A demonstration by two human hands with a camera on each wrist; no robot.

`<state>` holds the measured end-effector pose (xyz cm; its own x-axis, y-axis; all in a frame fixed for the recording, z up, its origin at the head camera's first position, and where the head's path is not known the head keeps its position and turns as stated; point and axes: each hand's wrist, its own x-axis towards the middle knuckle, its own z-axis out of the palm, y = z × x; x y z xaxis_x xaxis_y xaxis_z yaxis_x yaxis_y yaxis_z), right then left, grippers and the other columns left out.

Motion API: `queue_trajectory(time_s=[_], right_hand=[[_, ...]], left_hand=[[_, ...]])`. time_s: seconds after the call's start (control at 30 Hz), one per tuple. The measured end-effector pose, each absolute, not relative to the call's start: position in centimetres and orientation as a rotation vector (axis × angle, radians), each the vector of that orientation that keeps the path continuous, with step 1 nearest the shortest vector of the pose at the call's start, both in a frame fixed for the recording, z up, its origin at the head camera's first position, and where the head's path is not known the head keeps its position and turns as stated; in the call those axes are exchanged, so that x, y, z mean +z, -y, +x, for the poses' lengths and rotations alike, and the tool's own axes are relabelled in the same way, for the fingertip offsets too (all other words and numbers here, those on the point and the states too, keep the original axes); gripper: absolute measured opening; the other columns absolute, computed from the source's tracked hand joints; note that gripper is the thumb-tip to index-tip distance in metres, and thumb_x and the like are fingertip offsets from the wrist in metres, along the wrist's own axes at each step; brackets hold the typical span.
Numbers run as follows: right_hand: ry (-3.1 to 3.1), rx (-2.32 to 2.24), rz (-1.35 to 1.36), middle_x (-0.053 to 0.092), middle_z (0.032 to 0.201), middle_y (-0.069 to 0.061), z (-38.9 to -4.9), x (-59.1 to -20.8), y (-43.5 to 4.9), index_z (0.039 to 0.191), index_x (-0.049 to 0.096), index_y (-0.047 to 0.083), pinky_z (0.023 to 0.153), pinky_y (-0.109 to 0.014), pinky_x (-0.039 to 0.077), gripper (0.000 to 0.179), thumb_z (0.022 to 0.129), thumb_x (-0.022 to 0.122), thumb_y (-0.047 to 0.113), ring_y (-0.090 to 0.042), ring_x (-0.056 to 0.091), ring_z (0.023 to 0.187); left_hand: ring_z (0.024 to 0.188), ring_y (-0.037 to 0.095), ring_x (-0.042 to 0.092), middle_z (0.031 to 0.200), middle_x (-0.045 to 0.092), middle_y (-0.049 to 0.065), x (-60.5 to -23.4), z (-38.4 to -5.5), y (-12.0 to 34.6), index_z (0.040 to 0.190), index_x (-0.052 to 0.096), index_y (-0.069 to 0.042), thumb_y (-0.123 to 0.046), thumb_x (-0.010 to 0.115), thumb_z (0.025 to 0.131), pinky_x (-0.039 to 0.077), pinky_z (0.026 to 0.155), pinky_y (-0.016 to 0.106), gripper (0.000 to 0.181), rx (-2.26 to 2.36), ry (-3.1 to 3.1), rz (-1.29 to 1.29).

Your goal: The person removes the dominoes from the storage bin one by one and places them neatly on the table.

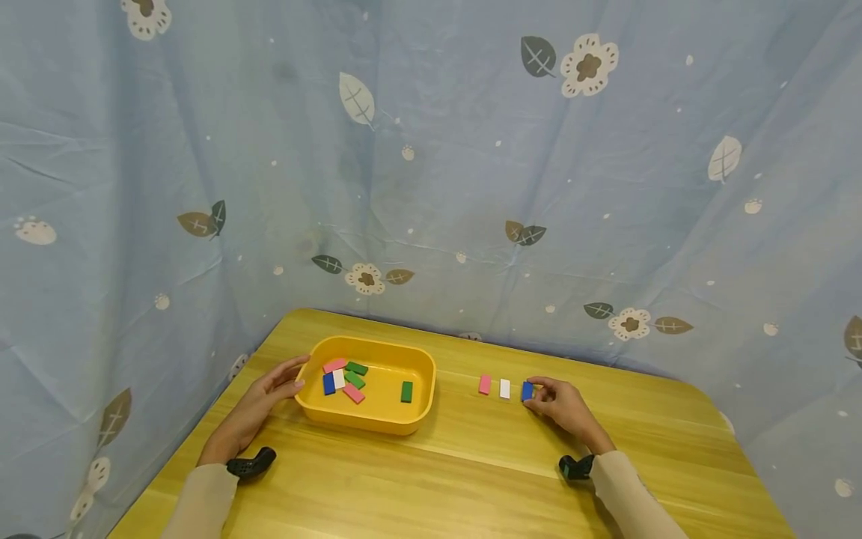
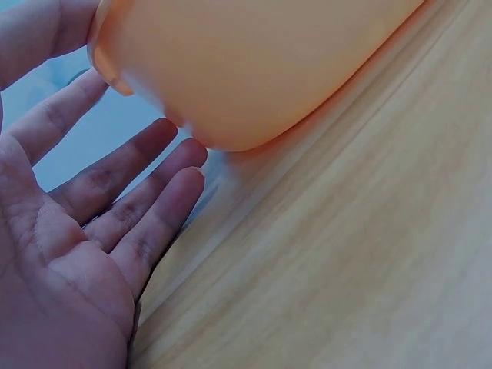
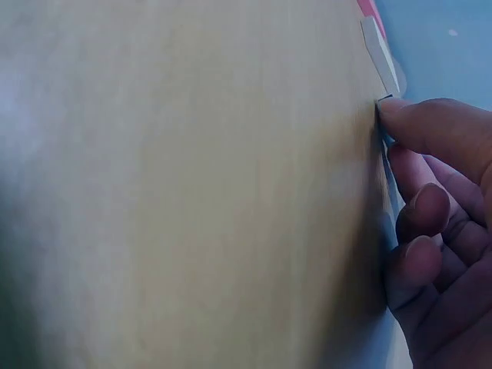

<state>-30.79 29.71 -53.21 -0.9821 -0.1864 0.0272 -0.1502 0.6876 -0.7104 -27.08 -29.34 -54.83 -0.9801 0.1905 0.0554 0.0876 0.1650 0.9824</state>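
My right hand (image 1: 562, 404) pinches a small blue block (image 1: 527, 391) between thumb and fingertips at the table surface. Its other fingers are bent beside it in the right wrist view, where the block is mostly hidden. Left of it, a white block (image 1: 504, 388) and a pink block (image 1: 485, 385) form a spaced row. My left hand (image 1: 259, 400) rests at the left end of a yellow plastic basin (image 1: 367, 421). Its thumb and forefinger touch the rim, while the other fingers extend, spread, along the outer wall in the left wrist view.
Inside the basin, several pink, green, white and blue blocks lie clustered at the left, and one green block (image 1: 407, 391) lies apart at the right. The wood-grain table (image 1: 404, 486) has rounded far corners. A patterned blue curtain (image 1: 458, 187) hangs behind it.
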Motion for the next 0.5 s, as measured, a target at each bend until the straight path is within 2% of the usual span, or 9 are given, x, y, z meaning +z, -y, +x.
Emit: queue_trajectory(time_s=[0.2, 0.5], right_hand=[[-2.826, -1.165, -0.286, 0.063, 0.078, 0.0, -31.0, -53.25, -29.78, 0.13, 0.057, 0.011, 0.055, -0.025, 0.043, 0.053, 0.083, 0.074, 0.03, -0.016, 0.052, 0.062], [-2.758, -1.177, -0.314, 0.063, 0.079, -0.004, -30.97, -52.94, -29.82, 0.132, 0.056, 0.013, 0.05, -0.028, 0.043, 0.048, 0.088, 0.07, 0.024, -0.019, 0.051, 0.058]], left_hand=[[0.138, 0.025, 0.027, 0.151, 0.031, 0.002, -54.86, -27.16, 29.45, 0.145, 0.038, -0.034, -0.038, 0.057, 0.095, 0.035, 0.095, 0.017, 0.054, 1.956, -2.343, 0.263], [0.137, 0.025, 0.029, 0.15, 0.032, 0.002, -54.97, -27.18, 29.38, 0.145, 0.039, -0.034, -0.037, 0.058, 0.095, 0.036, 0.095, 0.019, 0.054, 1.964, -2.335, 0.259]])
